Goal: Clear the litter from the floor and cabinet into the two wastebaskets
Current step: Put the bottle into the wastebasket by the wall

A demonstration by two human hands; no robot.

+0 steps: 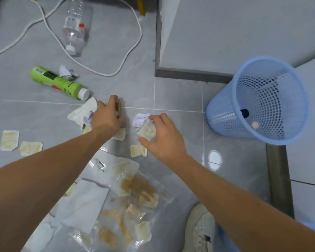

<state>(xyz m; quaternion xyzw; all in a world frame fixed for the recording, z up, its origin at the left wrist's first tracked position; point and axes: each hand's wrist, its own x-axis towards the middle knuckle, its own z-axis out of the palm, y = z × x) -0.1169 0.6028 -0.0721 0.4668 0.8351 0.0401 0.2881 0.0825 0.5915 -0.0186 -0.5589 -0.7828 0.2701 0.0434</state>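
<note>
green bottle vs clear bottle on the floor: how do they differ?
The green plastic bottle is opaque under a full green label; the clear plastic bottle is see-through with a small label band. The green one lies close to the left hand, beside crumpled paper; the clear one lies farther off among the white cable. Both lie on their sides, white caps on.

both arms extended down; left hand (105,118) gripping, right hand (163,138) pinching.
</note>
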